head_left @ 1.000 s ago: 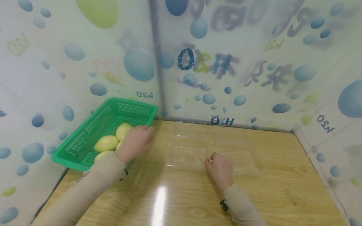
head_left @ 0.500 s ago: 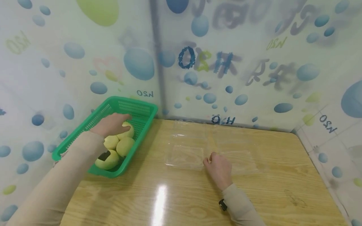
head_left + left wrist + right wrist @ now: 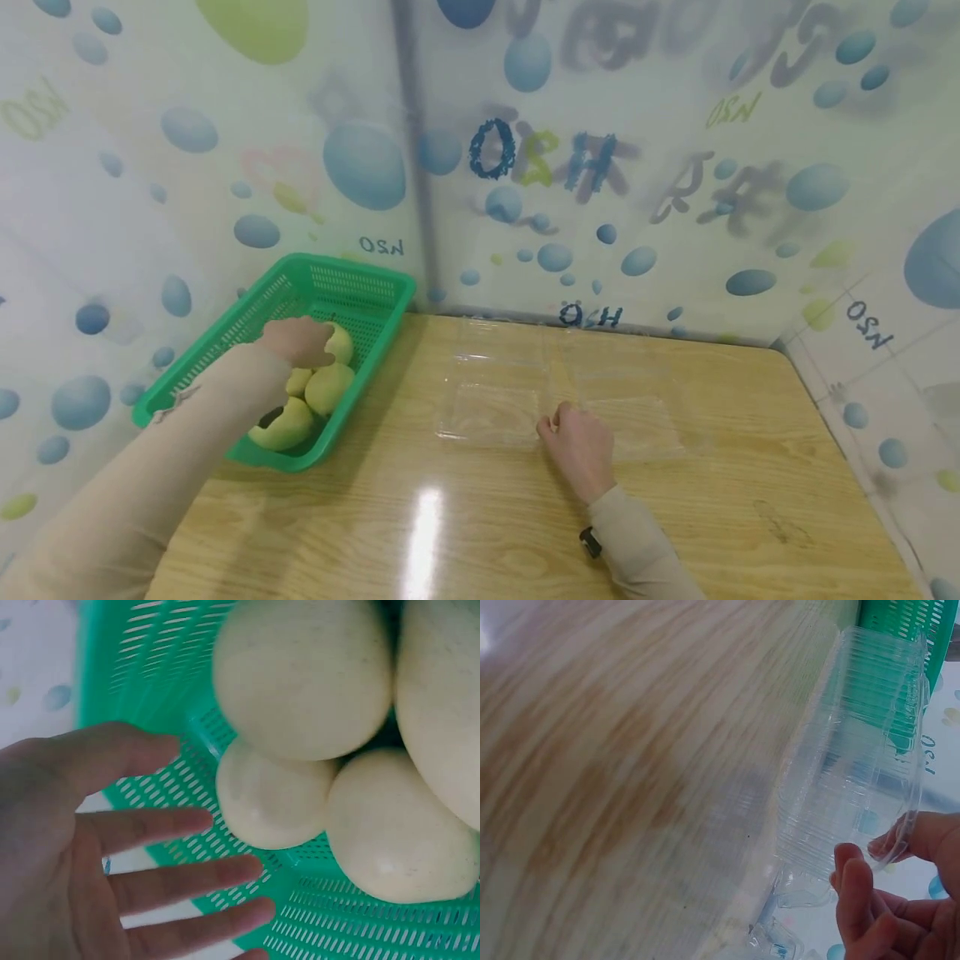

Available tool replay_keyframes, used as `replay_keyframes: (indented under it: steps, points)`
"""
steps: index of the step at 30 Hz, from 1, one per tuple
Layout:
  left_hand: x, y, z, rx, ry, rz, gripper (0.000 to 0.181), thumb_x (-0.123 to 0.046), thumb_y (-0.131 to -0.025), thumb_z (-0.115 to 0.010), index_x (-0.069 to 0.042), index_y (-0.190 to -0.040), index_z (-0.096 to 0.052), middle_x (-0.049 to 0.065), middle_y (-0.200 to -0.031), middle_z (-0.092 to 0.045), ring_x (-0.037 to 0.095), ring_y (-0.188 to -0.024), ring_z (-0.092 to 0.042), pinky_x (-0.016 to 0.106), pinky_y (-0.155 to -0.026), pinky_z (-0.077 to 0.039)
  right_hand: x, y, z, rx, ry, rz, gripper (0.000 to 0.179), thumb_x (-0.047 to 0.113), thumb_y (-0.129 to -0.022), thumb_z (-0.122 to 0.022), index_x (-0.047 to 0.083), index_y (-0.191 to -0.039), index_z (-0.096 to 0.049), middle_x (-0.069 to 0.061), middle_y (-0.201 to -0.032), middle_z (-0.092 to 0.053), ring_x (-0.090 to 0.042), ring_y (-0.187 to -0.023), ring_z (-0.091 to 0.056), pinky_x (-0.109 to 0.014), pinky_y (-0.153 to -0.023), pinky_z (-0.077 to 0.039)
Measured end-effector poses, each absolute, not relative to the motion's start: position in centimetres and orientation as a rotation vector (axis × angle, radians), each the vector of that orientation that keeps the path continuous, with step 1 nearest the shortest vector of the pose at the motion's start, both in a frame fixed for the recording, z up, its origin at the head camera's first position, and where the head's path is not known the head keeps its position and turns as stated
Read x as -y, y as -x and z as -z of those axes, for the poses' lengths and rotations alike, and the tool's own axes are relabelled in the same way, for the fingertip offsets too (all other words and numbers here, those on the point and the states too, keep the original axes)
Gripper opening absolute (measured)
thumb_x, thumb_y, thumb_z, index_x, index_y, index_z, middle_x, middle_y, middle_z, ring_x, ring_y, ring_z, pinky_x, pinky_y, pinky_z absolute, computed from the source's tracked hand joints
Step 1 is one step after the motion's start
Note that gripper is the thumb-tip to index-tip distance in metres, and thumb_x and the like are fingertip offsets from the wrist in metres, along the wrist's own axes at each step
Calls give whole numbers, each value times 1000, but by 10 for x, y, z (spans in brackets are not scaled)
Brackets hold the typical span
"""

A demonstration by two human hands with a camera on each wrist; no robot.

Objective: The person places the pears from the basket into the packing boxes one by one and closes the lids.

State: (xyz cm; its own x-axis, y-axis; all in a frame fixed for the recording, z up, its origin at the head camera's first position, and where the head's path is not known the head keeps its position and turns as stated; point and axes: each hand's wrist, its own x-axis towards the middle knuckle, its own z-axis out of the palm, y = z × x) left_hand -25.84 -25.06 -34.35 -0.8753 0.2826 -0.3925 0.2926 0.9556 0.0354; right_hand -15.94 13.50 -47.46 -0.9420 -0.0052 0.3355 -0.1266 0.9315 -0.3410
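Several smooth, pale yellow, rounded fruits [image 3: 331,388] lie in a green plastic basket [image 3: 375,275] on the left. My left hand [image 3: 296,340] is over them, partly hiding them in the head view. In the left wrist view, its fingers [image 3: 187,874] are spread and stand apart from the fruits [image 3: 274,799]. On the table lies a clear plastic clamshell container [image 3: 495,412], lid spread open behind its tray. With thumb and fingers, my right hand [image 3: 579,446] pinches the container's near rim; the right wrist view shows the clear wall [image 3: 847,765] beside the fingertips.
The wooden table [image 3: 495,533] meets a patterned wall covering [image 3: 480,242] at its back edge. The basket stands against that covering at the left, its rim higher than the container.
My left hand has moved left from beyond the basket's right rim to above the fruits, then dipped slightly lower. The right hand has stayed at the container's rim.
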Motion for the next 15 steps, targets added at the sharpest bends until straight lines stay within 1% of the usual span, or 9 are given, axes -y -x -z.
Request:
replay_keyframes:
  steps: [1,2,3,4,6,8,11,13,15]
  points:
    - [249,259,345,-2711,-415,74,36,-26,-96,-55,5,-112,-58,24,-99,-63,41,-90,-60,59,-76,-49,-135,159,475,2760,-94,-519,23,16,-80,-67,10,-62,-55,6,-47,-38,-9,-42,-32,-23,-36,-26]
    - [248,259,347,-2718,-413,104,32,-27,-95,-55,3,-102,-60,19,-89,-62,35,-81,-60,55,-71,-50,-135,159,475,2762,-92,-522,23,16,-81,-67,11,-61,-54,6,-47,-37,-9,-42,-31,-23,-36,-25]
    - [247,260,350,-2719,-394,115,31,-30,-95,-54,1,-94,-60,16,-83,-61,32,-75,-58,52,-69,-50,-134,159,474,2765,-90,-526,25,16,-81,-67,11,-60,-53,7,-47,-35,-8,-42,-29,-23,-36,-23]
    - [245,260,352,-2711,-368,109,31,-32,-95,-54,-2,-88,-59,13,-79,-58,29,-72,-56,51,-69,-50,-134,160,475,2770,-89,-529,27,16,-81,-66,12,-59,-52,7,-47,-34,-8,-42,-28,-23,-37,-22]
    - [241,260,356,-2673,-324,100,35,-37,-96,-52,-4,-85,-59,12,-79,-57,29,-75,-56,52,-73,-50,-134,160,475,2779,-85,-540,30,15,-81,-66,14,-57,-48,8,-47,-30,-8,-43,-25,-22,-37,-20]
    - [239,258,360,-2643,-296,82,41,-41,-95,-51,-3,-89,-61,13,-82,-58,31,-80,-57,53,-77,-49,-133,160,474,2785,-79,-557,35,15,-80,-66,15,-54,-43,9,-48,-25,-8,-44,-22,-22,-38,-18]
    - [236,256,364,-2621,-251,53,49,-43,-95,-51,4,-103,-62,19,-93,-61,38,-92,-58,56,-84,-47,-131,162,473,2789,-82,-599,36,14,-79,-66,16,-53,-42,9,-49,-25,-8,-45,-23,-22,-39,-19]
    - [236,255,366,-2612,-206,13,53,-42,-94,-52,8,-111,-59,25,-100,-60,43,-99,-56,58,-87,-45,-131,163,472,2795,-75,-655,31,13,-79,-67,13,-55,-47,8,-48,-32,-8,-44,-27,-23,-39,-24]
    - [237,253,367,-2593,-133,-33,59,-41,-94,-52,12,-119,-54,35,-112,-54,51,-108,-50,61,-92,-41,-130,164,471,2811,-67,-719,21,14,-79,-67,8,-62,-57,5,-50,-44,-9,-44,-35,-24,-39,-31]
